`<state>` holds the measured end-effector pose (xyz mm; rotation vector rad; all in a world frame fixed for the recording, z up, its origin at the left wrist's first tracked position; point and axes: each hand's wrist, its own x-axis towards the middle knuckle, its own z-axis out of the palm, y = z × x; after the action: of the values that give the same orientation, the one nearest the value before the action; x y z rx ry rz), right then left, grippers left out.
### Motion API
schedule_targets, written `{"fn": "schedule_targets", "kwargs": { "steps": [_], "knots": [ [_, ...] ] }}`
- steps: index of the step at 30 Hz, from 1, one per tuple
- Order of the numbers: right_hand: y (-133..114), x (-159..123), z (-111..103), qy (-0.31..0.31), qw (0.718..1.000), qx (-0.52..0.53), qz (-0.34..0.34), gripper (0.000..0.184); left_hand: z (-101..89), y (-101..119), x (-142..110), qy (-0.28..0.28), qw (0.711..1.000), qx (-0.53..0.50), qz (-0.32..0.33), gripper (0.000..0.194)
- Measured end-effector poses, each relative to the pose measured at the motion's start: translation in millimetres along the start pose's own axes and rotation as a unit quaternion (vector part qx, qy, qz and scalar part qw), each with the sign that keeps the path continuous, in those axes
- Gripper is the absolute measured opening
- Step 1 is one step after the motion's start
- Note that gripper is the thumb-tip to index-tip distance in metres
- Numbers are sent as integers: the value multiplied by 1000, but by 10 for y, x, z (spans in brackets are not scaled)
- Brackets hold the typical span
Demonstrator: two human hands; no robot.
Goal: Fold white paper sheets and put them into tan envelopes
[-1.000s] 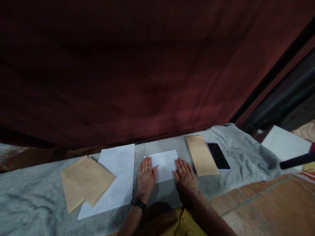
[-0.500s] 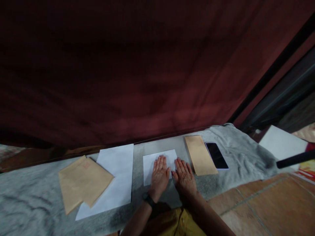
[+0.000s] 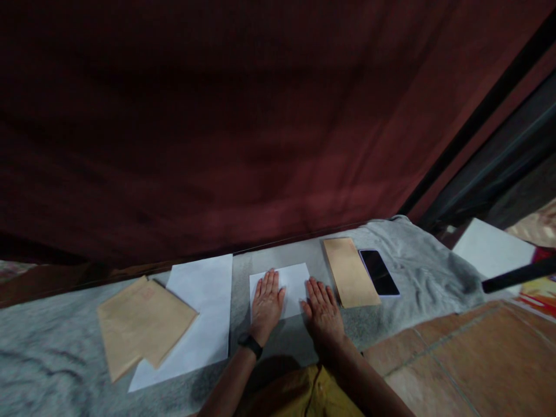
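Note:
A small white sheet of paper (image 3: 292, 284), perhaps folded, lies in front of me on a grey surface. My left hand (image 3: 267, 304) rests flat on its left part, fingers stretched out. At the paper's right edge lies my right hand (image 3: 324, 310), palm down with fingers extended and slightly spread. Neither hand grips anything. To the right of my right hand is a brown envelope (image 3: 351, 275), with a dark-screened phone (image 3: 379, 273) beside it. On the left, several brown envelopes (image 3: 145, 324) overlap larger white paper (image 3: 208, 313).
A grey cloth (image 3: 421, 260) covers the long narrow surface. Behind it hangs a dark red curtain (image 3: 260, 145). A dark pole (image 3: 478, 121) slants down at the right. Brown floor tiles (image 3: 456, 359) show at the lower right, near a white flat object (image 3: 495, 249).
My left hand has slid leftward over the small paper, away from my right hand. My right hand stays at the right edge. The view has shifted slightly.

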<state>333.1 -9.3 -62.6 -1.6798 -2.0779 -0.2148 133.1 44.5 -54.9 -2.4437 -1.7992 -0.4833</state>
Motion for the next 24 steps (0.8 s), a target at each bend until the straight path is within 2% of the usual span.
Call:
{"fn": "schedule_targets", "kwargs": {
  "steps": [8,10,14,16,19,24],
  "knots": [
    [1,19,-27,-14,1000,-12,0,57,-125,-220,-185,1,1000,14,-10,57],
    [3,18,-22,-14,1000,-4,1,57,-186,-264,-303,-5,1000,11,13,55],
    [-1,15,-24,-17,1000,16,6,58,-338,-316,-605,-46,993,9,113,49],
    [-7,16,-35,-17,999,26,9,58,-385,-328,-719,-57,989,15,135,46],
    [-8,15,-44,-19,999,32,9,58,-398,-317,-784,-65,989,37,128,47],
    [35,-17,24,-5,1000,27,10,58,-395,-225,-732,-99,986,88,106,57]
  ]
}}
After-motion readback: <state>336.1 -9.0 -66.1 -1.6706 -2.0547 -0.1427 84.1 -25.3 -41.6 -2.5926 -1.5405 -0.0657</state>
